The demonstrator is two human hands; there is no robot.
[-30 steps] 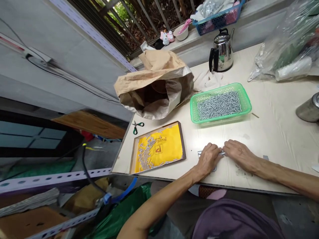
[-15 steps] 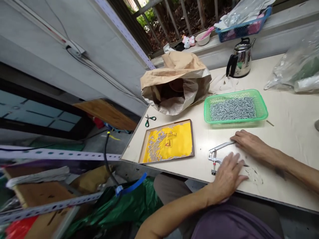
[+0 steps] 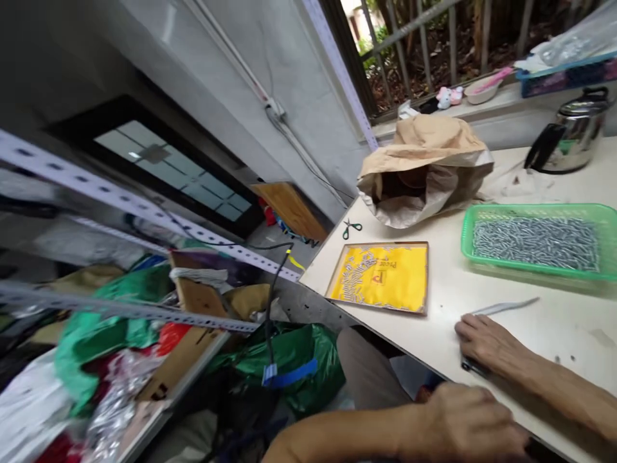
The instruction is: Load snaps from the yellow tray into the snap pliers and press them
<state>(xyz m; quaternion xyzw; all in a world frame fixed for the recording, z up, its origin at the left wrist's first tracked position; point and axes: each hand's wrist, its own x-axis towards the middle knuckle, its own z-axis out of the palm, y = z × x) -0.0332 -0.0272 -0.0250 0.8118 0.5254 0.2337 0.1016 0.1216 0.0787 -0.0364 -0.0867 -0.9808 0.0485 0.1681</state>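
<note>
My right hand (image 3: pixel 491 344) is closed over a metal hand tool with a long lever arm (image 3: pixel 511 307) on the table. The lever sticks out beyond my fingers, and a small black end shows below them. The rest of the tool is covered by the hand. My left hand (image 3: pixel 475 421) is at the table's front edge, above my lap; it is smeared by motion, so its fingers are unclear. Beyond my right hand stands a green basket (image 3: pixel 535 273) full of small metal pins. Left of the hands lies a shallow tray (image 3: pixel 427 280) with a yellow lining (image 3: pixel 402 286) and scattered pins.
Small scissors (image 3: pixel 351 227) lie near the table's left corner. An open brown paper bag (image 3: pixel 434 151) sits behind the tray. A steel kettle (image 3: pixel 576 132) stands at the back right. Metal shelving and a green plastic bag (image 3: pixel 308 347) are left of the table.
My left hand has left the tool and drawn back to the table edge. My right hand has moved from the lever's end onto the tool's body. The view has swung left.
</note>
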